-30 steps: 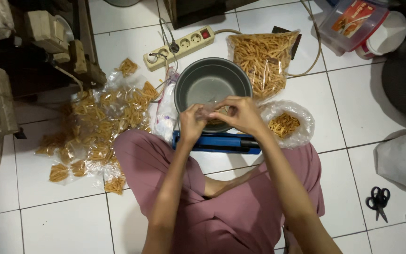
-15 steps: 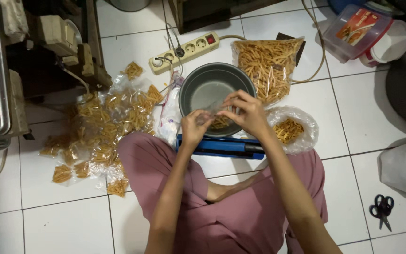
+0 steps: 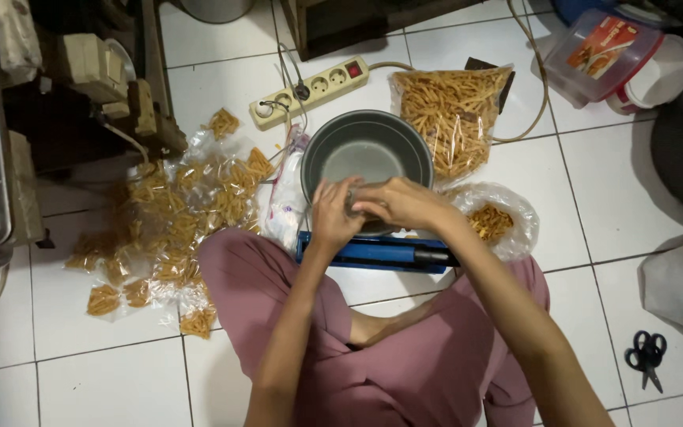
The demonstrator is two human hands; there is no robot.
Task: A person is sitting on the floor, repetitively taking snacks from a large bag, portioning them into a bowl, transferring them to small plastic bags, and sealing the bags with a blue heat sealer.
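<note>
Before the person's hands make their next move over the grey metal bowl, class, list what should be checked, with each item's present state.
1. Both hands meet over the round grey metal bowl: ok; the left hand and right hand are together at its near rim.
2. What the fingers pinch: cannot tell; something small and clear shows between them.
3. Long blue bar-shaped device lies flat before the knees: ok.
4. Large clear bag of yellow snack sticks stays clear of the white power strip: ok; apart.
5. Pile of small filled clear packets is out of the hands' way: ok; off to the left.
6. Black-handled scissors within easy reach: not ok; far right.
</note>
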